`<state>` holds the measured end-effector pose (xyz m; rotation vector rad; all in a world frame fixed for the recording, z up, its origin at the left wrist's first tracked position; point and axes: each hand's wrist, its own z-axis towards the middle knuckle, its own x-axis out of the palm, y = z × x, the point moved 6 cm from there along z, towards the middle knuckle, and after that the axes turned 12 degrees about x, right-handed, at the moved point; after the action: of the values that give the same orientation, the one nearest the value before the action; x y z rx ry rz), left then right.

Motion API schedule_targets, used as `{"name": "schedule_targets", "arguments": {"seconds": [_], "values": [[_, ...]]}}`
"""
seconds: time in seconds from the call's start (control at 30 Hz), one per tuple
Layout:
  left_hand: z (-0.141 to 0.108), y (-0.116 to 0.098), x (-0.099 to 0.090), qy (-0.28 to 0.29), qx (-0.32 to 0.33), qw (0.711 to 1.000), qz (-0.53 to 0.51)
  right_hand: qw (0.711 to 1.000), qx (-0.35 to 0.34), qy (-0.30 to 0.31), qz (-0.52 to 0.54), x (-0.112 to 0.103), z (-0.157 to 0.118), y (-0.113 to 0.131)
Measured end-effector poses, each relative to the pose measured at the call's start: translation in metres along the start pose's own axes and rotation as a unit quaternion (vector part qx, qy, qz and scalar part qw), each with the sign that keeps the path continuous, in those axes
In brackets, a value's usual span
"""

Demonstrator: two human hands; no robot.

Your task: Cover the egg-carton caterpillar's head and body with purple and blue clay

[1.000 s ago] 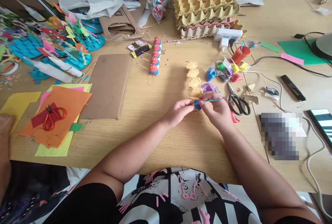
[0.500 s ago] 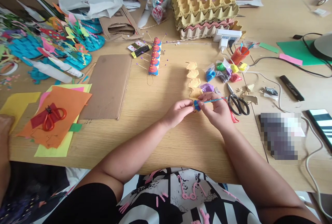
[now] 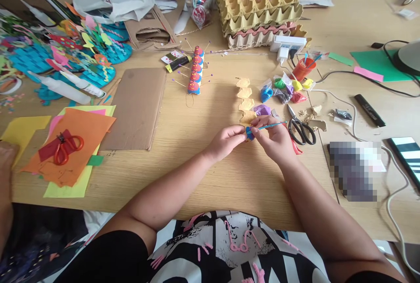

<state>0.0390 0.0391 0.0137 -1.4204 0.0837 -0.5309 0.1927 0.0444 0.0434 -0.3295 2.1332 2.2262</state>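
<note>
A yellow egg-carton strip [image 3: 246, 104] lies lengthwise in front of me, its near end covered with blue clay [image 3: 250, 133]. My left hand [image 3: 225, 144] is closed on that blue end from the left, fingertips pinching its side. In my right hand [image 3: 275, 139] is a thin blue modelling tool [image 3: 271, 125], pinched between thumb and fingers, its tip pointing at the blue clay. The right fingers also rest against the strip. Just beyond them sits a bag of purple clay [image 3: 261, 110]. A red object [image 3: 296, 146] is partly hidden behind my right hand.
Black-handled scissors [image 3: 300, 131] and several clay bags [image 3: 284, 90] lie to the right. A finished caterpillar [image 3: 196, 71] stands further back, near stacked egg trays [image 3: 259, 12]. Cardboard [image 3: 134, 108] and coloured sheets with red scissors [image 3: 62, 149] lie left. Another person's hand [image 3: 6, 156] shows far left.
The blue tool's outer end has tilted down very slightly. Both hands otherwise stay in place at the blue clay, and the view has shifted a touch.
</note>
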Motion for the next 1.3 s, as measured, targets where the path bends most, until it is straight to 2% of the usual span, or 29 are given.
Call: {"name": "schedule_targets", "arguments": {"seconds": [0.2,0.37,0.57,0.73,1.3], "values": [[-0.0011,0.0039,-0.0013,0.004,0.003,1.000,0.016,0.997,0.023,0.031,0.060,0.0034,-0.0001,-0.0025],[-0.0014,0.0036,-0.0014,0.005,0.002,1.000,0.022,0.999,0.027,0.009,0.039,0.0037,-0.0009,-0.0016],[-0.0016,0.0017,0.0001,0.010,0.002,1.000,0.019,0.995,0.044,0.018,0.082,0.0053,-0.0016,-0.0021],[-0.0018,0.0001,0.0002,0.012,0.000,0.999,0.040,0.997,0.042,0.002,0.061,0.0053,-0.0026,-0.0004],[-0.0037,-0.0010,0.0011,0.015,-0.006,0.998,0.062,0.994,0.052,-0.013,0.100,0.0077,-0.0022,-0.0022]]}}
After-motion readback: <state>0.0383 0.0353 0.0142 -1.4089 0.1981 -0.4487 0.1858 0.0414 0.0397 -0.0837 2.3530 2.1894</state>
